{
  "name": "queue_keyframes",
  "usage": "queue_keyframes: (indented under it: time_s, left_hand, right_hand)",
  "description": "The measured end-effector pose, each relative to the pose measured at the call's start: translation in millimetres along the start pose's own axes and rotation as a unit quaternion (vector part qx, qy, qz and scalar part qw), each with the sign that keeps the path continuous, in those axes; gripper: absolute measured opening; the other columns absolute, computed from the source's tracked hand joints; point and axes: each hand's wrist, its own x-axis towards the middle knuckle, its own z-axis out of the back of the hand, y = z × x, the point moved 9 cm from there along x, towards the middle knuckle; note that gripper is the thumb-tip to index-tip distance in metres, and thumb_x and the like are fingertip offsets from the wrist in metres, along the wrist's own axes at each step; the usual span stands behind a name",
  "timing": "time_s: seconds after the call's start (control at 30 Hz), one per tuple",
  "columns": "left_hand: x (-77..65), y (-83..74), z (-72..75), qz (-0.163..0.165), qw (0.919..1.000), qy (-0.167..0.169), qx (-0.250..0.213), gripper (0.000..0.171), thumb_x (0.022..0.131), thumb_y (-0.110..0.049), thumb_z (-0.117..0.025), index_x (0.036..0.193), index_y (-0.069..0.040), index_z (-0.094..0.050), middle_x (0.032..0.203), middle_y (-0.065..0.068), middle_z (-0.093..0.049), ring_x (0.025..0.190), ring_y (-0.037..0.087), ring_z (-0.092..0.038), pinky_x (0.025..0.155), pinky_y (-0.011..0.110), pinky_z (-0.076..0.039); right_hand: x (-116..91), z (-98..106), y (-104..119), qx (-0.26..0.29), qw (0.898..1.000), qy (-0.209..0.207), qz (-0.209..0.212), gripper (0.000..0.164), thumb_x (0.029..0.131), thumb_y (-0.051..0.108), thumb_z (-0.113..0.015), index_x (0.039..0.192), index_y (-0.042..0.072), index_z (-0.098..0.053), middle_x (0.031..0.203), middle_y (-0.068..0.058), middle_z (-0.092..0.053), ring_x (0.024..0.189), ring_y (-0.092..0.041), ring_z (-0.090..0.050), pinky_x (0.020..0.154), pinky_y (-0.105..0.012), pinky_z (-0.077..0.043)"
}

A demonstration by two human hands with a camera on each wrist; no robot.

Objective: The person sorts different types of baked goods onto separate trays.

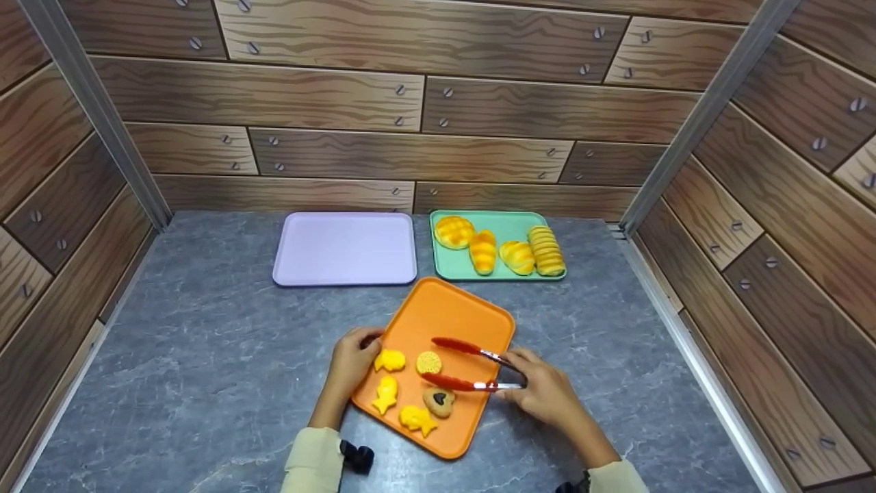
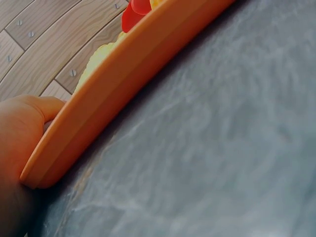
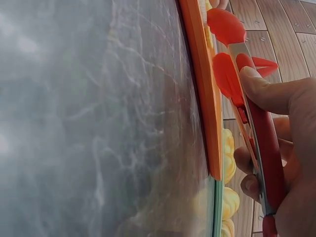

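My left hand (image 1: pixel 354 359) grips the left edge of an orange tray (image 1: pixel 452 308), its thumb over the rim in the left wrist view. My right hand (image 1: pixel 546 389) holds red-tipped tongs (image 3: pixel 266 153) above the tray. Their arms are spread, with nothing pinched between them. A round yellow biscuit (image 1: pixel 429 363) lies at the tongs' tips, partly under the lower tip. Also on the tray are a heart-shaped biscuit (image 1: pixel 439 402) with a dark centre and three yellow fish-shaped pieces (image 1: pixel 387 395). In the left wrist view the tray's wall hides most of the pieces.
Behind the orange tray stand a bare purple tray (image 1: pixel 345 248) on the left and a green tray (image 1: pixel 503 272) on the right. The green one holds several toy breads (image 1: pixel 482 252). Wood-patterned walls (image 1: pixel 328 96) enclose the grey tabletop (image 1: pixel 205 356).
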Motion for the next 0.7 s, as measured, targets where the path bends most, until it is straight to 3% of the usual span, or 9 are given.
queue_keyframes:
  time_s: [0.3, 0.7]
  left_hand:
    - [0.2, 2.4, -1.0, 0.015, 0.9998, 0.008, -0.004, 0.019, 0.096, -0.011, -0.066, 0.112, -0.009, -0.076, 0.107, 0.005, -0.072, 0.094, 0.017, -0.062, 0.085, 0.034, -0.050]
    - [0.3, 2.6, -0.4, 0.015, 0.9999, 0.003, -0.003, 0.019, 0.095, -0.011, -0.066, 0.111, -0.010, -0.076, 0.108, 0.004, -0.073, 0.096, 0.017, -0.063, 0.086, 0.034, -0.050]
  right_hand:
    - [6.2, -0.3, -2.6, -0.036, 0.999, -0.018, -0.001, 0.058, 0.079, 0.039, -0.084, 0.131, 0.017, -0.068, 0.132, 0.003, -0.064, 0.119, -0.025, -0.063, 0.096, -0.055, -0.049]
    - [2.0, 2.8, 2.4, -0.057, 0.994, -0.078, 0.046, 0.056, 0.075, 0.034, -0.088, 0.124, 0.012, -0.071, 0.124, -0.001, -0.068, 0.110, -0.026, -0.068, 0.089, -0.051, -0.054]
